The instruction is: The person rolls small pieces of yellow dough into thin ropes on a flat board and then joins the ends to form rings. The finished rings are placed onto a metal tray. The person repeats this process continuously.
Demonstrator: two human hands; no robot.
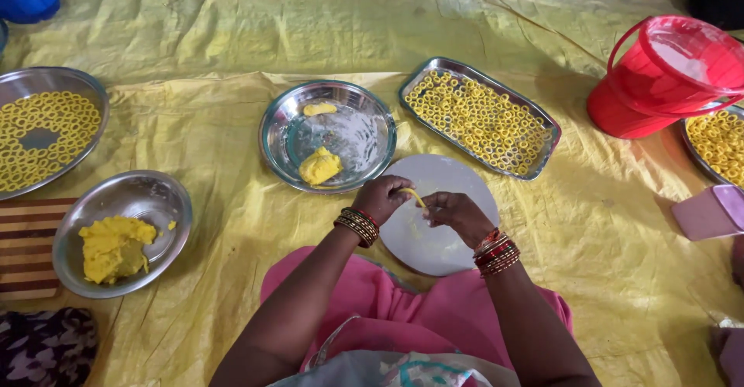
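Both hands – left (381, 199), right (457, 213) – pinching a dough strip (415, 196), over round board (449, 240)

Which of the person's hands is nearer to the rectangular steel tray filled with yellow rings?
The right hand: it is just below the tray's near left end. The left hand is farther left, below the round plate with dough lumps.

Floor: covered by a wrinkled yellow plastic sheet (232, 38) | far edge: dark strip beyond the sheet | left edge: striped brown mat (27, 247) | light: soft, even, dim overhead
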